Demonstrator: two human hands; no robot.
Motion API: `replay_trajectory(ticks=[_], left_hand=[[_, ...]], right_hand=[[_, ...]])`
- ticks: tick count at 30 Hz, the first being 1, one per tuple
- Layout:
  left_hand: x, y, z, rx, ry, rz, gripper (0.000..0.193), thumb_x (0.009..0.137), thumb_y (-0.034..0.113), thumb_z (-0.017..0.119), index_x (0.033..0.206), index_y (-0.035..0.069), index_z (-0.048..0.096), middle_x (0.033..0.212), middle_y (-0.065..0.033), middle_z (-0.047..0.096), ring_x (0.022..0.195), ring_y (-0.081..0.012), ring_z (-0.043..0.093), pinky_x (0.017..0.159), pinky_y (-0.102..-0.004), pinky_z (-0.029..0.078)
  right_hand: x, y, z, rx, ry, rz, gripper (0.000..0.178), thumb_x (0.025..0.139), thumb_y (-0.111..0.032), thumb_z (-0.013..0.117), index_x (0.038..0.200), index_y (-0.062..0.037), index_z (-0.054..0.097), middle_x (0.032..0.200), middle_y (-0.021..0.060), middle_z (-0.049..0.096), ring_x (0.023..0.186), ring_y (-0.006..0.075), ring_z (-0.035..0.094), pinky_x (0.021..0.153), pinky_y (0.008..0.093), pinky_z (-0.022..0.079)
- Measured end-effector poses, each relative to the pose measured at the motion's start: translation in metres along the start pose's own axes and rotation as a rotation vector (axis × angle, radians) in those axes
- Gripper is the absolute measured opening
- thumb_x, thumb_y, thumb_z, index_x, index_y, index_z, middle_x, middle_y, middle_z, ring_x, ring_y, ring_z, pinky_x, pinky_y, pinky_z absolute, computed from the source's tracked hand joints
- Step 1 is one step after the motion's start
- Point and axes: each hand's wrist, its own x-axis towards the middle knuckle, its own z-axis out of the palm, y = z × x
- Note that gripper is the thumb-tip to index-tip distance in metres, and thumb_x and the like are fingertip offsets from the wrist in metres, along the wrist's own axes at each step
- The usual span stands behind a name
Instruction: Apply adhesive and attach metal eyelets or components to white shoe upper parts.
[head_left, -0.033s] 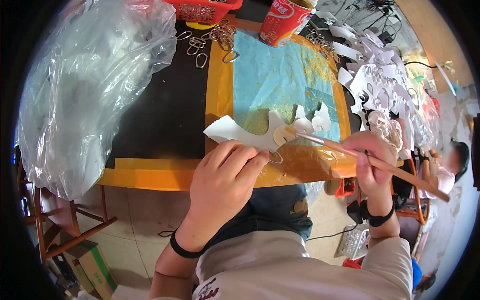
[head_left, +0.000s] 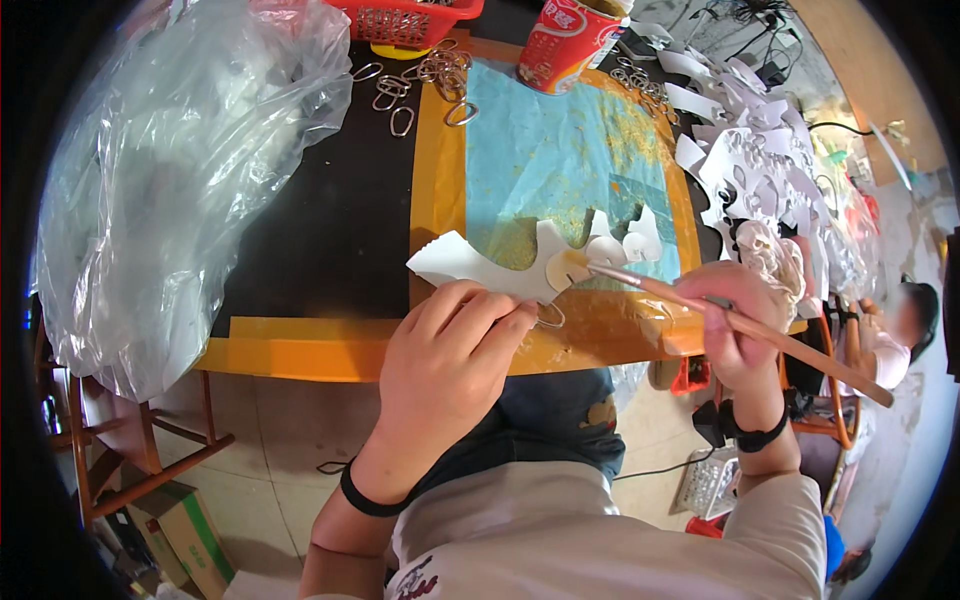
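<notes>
My left hand [head_left: 455, 345] is closed on the near edge of a white cut-out piece [head_left: 480, 268] with curved notches, at the table's front; its thumb is hidden. A metal ring [head_left: 551, 317] shows beside the left fingertips. In my right hand [head_left: 735, 315] is a paintbrush [head_left: 790, 345] with a wooden handle, slanting down to the left. Its bristle tip touches a yellowish rounded tab [head_left: 566, 270] of the piece. Two smaller white lobed parts [head_left: 641, 240] stand just right of that tab, over a blue sheet [head_left: 530, 140] with yellow smears.
Loose metal rings [head_left: 392, 93] lie near a red basket [head_left: 410, 25] at the back. A red can [head_left: 568, 45] stands behind the sheet. White cut pieces [head_left: 755, 165] pile up at right. A large clear plastic bag [head_left: 180, 190] covers the left. Another person [head_left: 890, 335] sits far right.
My right hand and the brush have shifted slightly to the left, with the tip still on the tab. My left hand stays put.
</notes>
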Motion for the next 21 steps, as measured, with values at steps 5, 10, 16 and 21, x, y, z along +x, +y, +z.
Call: replay_trajectory(ticks=[5,10,16,21], left_hand=[[-0.002,-0.005,0.001,0.017,0.014,0.059,0.019,0.07,0.004,0.069,0.087,0.008,0.066,0.083,0.0013,0.056,0.081,-0.0161,0.057,0.065,-0.028,0.05],[-0.002,-0.004,0.001,0.003,0.008,0.059,0.02,0.069,0.004,0.07,0.088,0.008,0.066,0.085,0.001,0.057,0.081,-0.0164,0.057,0.065,-0.0282,0.05],[-0.002,-0.001,0.0,0.006,0.0,0.002,0.017,0.07,0.004,0.073,0.086,0.009,0.071,0.085,0.0015,0.063,0.08,-0.0184,0.058,0.067,-0.03,0.05],[-0.002,0.0,0.0,-0.002,0.008,-0.003,0.017,0.069,0.003,0.073,0.086,0.009,0.071,0.084,0.0013,0.063,0.08,-0.0187,0.058,0.067,-0.03,0.05]], right_hand=[[-0.007,0.003,-0.011,0.027,-0.093,-0.041,0.009,0.079,-0.009,0.061,0.081,-0.0009,0.062,0.075,0.0134,0.065,0.067,0.0263,0.064,0.061,0.033,0.051],[-0.016,-0.001,-0.007,0.045,0.176,0.072,0.019,0.076,-0.014,0.06,0.086,0.0013,0.061,0.081,0.0142,0.066,0.072,0.0265,0.065,0.065,0.0328,0.052],[-0.016,0.0,-0.013,-0.03,-0.062,-0.032,0.019,0.072,-0.013,0.059,0.086,-0.0005,0.064,0.086,0.0142,0.066,0.076,0.0273,0.066,0.071,0.0334,0.054],[-0.018,-0.002,-0.006,-0.03,-0.065,-0.019,0.02,0.07,-0.01,0.058,0.087,-0.0019,0.066,0.087,0.013,0.067,0.076,0.0257,0.067,0.069,0.0324,0.055]])
